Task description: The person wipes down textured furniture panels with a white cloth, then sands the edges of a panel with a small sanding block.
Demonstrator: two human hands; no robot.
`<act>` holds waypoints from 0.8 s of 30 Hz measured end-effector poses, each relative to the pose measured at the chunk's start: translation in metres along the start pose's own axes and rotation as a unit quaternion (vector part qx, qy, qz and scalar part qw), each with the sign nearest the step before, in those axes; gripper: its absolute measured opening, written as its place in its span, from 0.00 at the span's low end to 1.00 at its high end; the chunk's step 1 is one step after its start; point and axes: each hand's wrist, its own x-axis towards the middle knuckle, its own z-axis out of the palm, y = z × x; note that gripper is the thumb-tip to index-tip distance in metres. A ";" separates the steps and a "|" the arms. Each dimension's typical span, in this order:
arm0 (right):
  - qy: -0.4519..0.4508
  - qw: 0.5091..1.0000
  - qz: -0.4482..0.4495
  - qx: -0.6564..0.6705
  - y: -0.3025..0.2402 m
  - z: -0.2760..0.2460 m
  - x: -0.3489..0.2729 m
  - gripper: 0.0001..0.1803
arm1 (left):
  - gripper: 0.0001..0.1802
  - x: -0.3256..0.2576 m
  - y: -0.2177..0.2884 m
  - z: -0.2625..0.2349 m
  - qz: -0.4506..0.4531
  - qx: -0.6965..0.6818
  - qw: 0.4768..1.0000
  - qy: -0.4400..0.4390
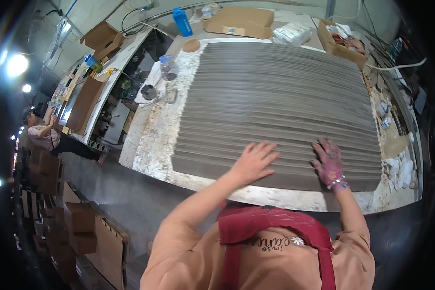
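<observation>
Long grey-brown slats [275,92] lie side by side in close rows, like one large ridged sheet, over most of the white worktable [152,159]. My bare left hand [254,162] rests flat on the near rows, its fingers spread and pointing away from me. To its right, my right hand [329,165] wears a stained pink-purple glove and also lies on the near slats with its fingers stretched out. Neither hand holds anything. What lies under the slats is hidden.
Along the far edge are a blue bottle [182,22], a flat cardboard box [239,22] and a white wrapped bundle [292,34]. An open carton [342,44] sits far right; white rags [400,171] lie right. A clear jug [168,67] stands left. Another person [46,136] works at a left bench.
</observation>
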 end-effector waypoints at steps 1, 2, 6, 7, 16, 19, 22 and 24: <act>0.004 1.000 0.005 0.000 0.004 0.003 -0.002 0.27 | 0.31 -0.010 -0.010 -0.008 0.009 -0.023 1.000 0.017; 0.006 1.000 0.013 0.000 0.008 0.005 -0.006 0.26 | 0.26 -0.020 -0.019 -0.024 0.026 -0.035 0.997 0.058; 0.012 0.989 0.133 0.059 -0.024 0.014 0.027 0.23 | 0.14 -0.110 -0.104 -0.084 -0.051 -0.074 0.987 0.131; 0.053 0.987 0.139 0.058 -0.041 0.021 0.044 0.22 | 0.09 -0.137 -0.128 -0.103 -0.081 -0.078 0.984 0.141; -0.117 0.967 -0.024 0.224 -0.298 0.117 0.355 0.23 | 0.05 -0.228 -0.288 -0.200 -0.350 -0.036 0.894 0.277; -0.155 0.984 -0.009 0.089 -0.354 0.149 0.428 0.28 | 0.06 -0.203 -0.333 -0.209 -0.343 -0.017 0.894 0.287; -0.162 0.985 0.010 0.049 -0.368 0.191 0.455 0.35 | 0.07 -0.163 -0.377 -0.207 -0.324 0.026 0.906 0.272; -0.198 0.979 0.004 0.039 -0.382 0.188 0.455 0.37 | 0.07 -0.146 -0.401 -0.202 -0.320 0.098 0.911 0.240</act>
